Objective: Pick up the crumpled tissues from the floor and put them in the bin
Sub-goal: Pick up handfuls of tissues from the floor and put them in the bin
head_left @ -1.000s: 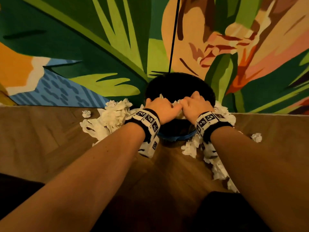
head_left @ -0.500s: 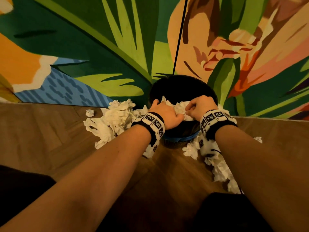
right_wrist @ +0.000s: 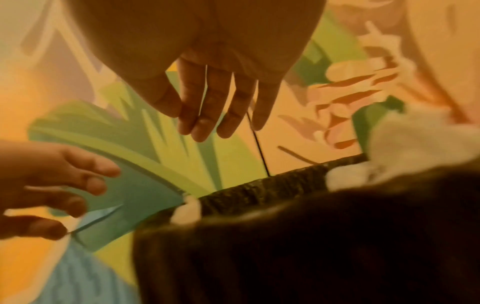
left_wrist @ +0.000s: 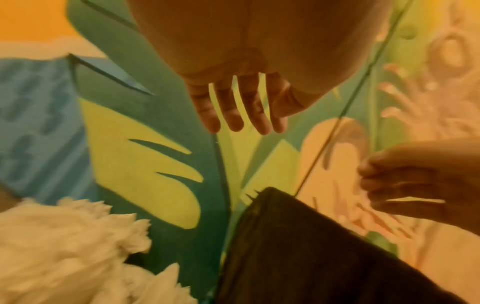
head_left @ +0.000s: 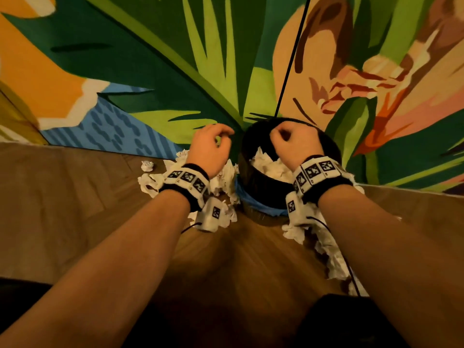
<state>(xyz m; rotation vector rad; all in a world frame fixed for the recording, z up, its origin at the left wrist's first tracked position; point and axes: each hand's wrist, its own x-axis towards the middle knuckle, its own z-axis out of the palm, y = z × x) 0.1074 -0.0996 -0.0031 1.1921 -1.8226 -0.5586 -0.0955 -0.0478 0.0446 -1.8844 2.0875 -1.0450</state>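
The black round bin [head_left: 261, 183] stands against the painted wall, with white crumpled tissues [head_left: 267, 164] lying inside it. My right hand [head_left: 281, 133] hovers over the bin mouth, fingers loosely curled and holding nothing. My left hand [head_left: 221, 139] hangs just left of the bin, above a heap of tissues [head_left: 226, 177] on the floor, also empty. In the left wrist view the left fingers [left_wrist: 233, 107] hang relaxed over the tissue heap [left_wrist: 64, 246] beside the bin [left_wrist: 311, 257]. The right wrist view shows the right fingers [right_wrist: 218, 102] bare above the bin [right_wrist: 285, 246].
A small tissue ball [head_left: 147, 165] lies on the wooden floor to the far left. More tissues [head_left: 329, 254] trail along the floor right of the bin, partly under my right forearm. A thin black cable [head_left: 288, 64] runs down the mural wall behind the bin.
Both hands have let go of the wad of tissues, which now lies in the bin. They have lifted and parted, the left one moving off to the left of the bin.
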